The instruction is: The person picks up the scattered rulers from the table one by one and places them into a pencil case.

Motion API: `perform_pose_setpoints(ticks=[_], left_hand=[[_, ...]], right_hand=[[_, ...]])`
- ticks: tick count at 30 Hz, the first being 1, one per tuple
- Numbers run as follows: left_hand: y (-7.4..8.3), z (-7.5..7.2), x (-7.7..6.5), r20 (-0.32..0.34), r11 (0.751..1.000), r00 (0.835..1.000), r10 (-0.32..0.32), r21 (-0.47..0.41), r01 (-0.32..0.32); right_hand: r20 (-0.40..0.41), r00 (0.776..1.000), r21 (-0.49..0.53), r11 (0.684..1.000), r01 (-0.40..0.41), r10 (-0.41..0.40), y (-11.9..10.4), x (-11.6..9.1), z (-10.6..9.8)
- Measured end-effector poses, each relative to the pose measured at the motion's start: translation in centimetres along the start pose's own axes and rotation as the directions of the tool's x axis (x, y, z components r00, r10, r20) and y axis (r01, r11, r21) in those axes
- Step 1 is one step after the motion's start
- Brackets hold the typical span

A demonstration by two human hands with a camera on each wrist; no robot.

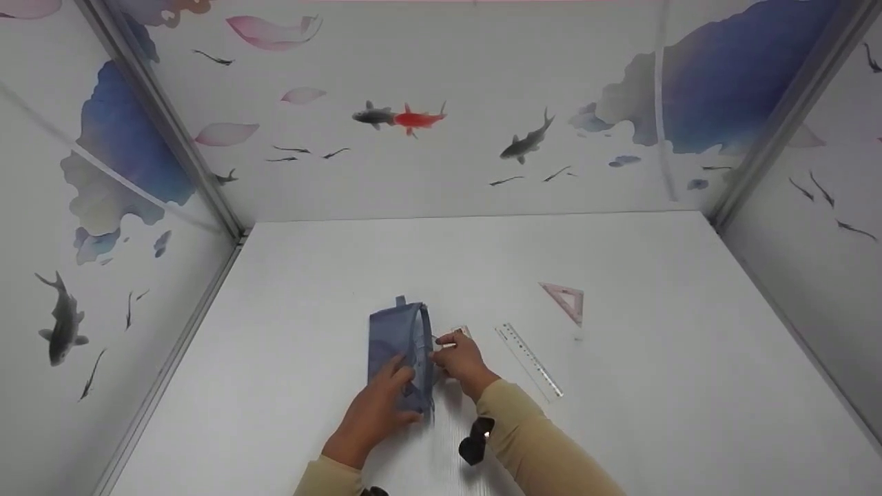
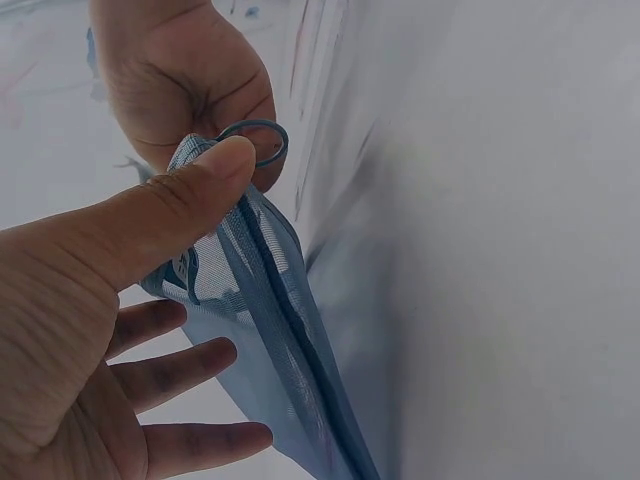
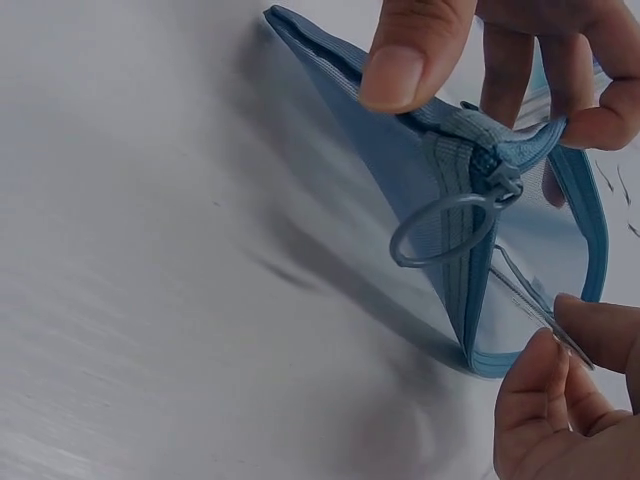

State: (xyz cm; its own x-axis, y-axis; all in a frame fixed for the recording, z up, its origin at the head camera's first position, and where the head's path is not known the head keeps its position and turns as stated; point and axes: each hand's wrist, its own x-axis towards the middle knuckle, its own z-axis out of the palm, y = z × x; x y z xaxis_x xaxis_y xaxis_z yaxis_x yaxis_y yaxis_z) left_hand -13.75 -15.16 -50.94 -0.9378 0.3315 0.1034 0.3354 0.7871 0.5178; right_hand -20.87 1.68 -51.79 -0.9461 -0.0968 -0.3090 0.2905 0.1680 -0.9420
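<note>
The blue mesh pouch point(image 1: 391, 337) is at the near-middle part of the white table point(image 1: 275, 289), tilted, with its open zipped side facing right. Whether its lower edge bears on the table cannot be established.

The left hand point(image 1: 375, 410) grips the pouch at the near end of the opening: the thumb presses on the zip edging, and the remaining visible fingers are spread loosely along the side. A ring-shaped zip pull point(image 3: 430, 208) hangs at that same corner, just beside the left hand.

The right hand point(image 1: 467, 362) is nearly closed — thumb and fingertips pinch a thin piece point(image 3: 528, 296) at the mouth of the pouch. Its full shape is hidden, so the item is not identified.

Just beyond the right hand lies a partly covered clear item with orange marking point(image 1: 459, 331). A clear ruler point(image 1: 529, 362) lies slantwise to the right of that hand, well apart from the pouch. Farther off and to the right — also flat on the table — is a pink set square point(image 1: 579, 301). Walls with printed fish point(image 1: 525, 141) enclose the table.
</note>
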Motion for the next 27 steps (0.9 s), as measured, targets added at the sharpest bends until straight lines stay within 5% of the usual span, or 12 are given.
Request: perform_pose_setpoints(ticks=[13,27], left_hand=[[0.21,-0.26,-0.11,0.001,0.999,1.000,-0.023,0.027,0.023],[0.11,-0.30,-0.10,0.003,0.999,1.000,-0.028,0.030,0.028]], right_hand=[[0.027,1.000,-0.075,0.997,0.004,-0.002,-0.15,-0.07,0.36],[0.058,0.992,-0.218,0.968,0.125,-0.115,-0.48,-0.07,0.84]])
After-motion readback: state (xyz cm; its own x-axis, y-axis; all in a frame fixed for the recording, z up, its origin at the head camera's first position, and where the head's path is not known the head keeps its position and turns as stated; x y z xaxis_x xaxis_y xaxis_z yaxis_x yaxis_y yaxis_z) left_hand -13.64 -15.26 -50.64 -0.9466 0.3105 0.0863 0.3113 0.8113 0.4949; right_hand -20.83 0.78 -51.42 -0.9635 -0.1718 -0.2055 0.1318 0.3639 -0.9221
